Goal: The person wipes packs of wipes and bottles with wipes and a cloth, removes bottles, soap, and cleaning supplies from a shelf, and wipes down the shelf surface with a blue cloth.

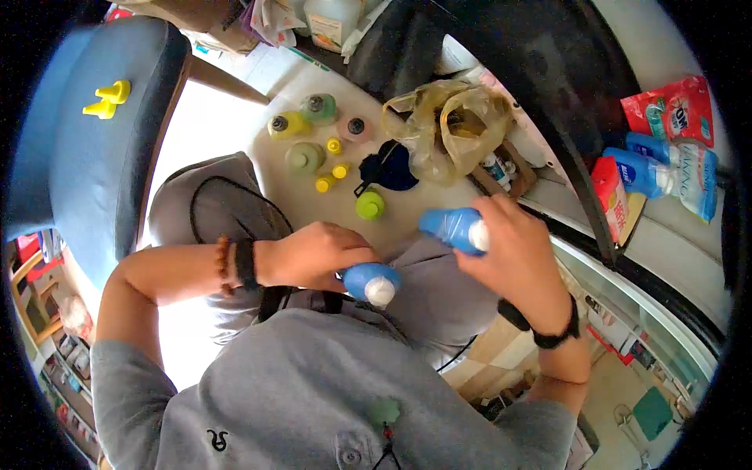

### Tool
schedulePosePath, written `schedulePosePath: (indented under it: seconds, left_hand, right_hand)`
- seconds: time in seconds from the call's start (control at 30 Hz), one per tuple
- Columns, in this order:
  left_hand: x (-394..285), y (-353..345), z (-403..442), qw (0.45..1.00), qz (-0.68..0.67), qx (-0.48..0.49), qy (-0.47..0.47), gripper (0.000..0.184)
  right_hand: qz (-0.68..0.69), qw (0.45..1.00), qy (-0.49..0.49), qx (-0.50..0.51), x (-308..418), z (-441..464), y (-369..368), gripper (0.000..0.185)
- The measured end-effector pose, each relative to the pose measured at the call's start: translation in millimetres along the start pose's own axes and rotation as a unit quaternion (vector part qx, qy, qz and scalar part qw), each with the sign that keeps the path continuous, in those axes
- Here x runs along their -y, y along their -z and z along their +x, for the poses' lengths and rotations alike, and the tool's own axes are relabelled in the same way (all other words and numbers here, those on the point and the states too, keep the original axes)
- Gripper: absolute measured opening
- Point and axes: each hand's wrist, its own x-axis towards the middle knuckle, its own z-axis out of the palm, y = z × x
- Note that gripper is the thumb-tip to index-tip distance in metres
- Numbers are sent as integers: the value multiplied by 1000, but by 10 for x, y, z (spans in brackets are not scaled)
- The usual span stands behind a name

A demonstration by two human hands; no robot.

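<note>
Each hand holds one blue bottle above the grey-trousered lap. The left hand (313,254) is clamped on the first blue bottle (362,278), whose white cap (381,292) projects past the curled fingers and tilts toward the grey shirt (290,376). The right hand (513,251) is clamped on the second blue bottle (449,225) near its white end, the blue body extending out of the grip toward the left; the two bottles are apart. Beyond the gap between the grips, a lime-green container (370,205) rests on a white surface (313,215). Farther ahead of the left grip stand a yellow bottle (290,125), a green bottle (319,109), a pink bottle (356,130) and a pale green bottle (305,158), with small yellow pieces (340,171) beside them. Ahead of the right grip lies a translucent plastic bag (450,153), next to a dark blue pouch (395,168). Well to the left of the left grip, two yellow nozzles (117,92) lie on a blue padded seat (86,172); well to the right of the right grip lies a red packet (674,110)
</note>
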Motion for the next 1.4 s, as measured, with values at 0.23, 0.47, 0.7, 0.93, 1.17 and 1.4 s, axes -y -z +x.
schedulePosePath:
  seconds: [0.23, 0.47, 0.7, 0.93, 1.17, 1.4]
  left_hand:
    - [593, -627, -3, 990, 107, 91, 15, 37]
    - [1256, -1013, -72, 952, 232, 169, 105, 47]
    - [1559, -1094, -221, 950, 275, 143, 42, 36]
    - [1628, -1024, -198, 943, 297, 144, 34, 39]
    - [1854, -871, -271, 948, 230, 196, 98, 47]
    - [452, 315, 478, 946, 159, 281, 14, 52]
  right_hand:
    - [-136, 986, -4, 97, -443, 569, -1347, 37]
    - [-116, 982, 79, 126, -473, 817, -2220, 13]
    - [-52, 986, -47, 154, -257, 1004, -2718, 35]
    - [-71, 962, -25, 264, -188, 1028, -2454, 34]
    - [-36, 977, 94, 188, -46, 942, -1558, 59]
    - [187, 932, -138, -277, -272, -377, 695, 37]
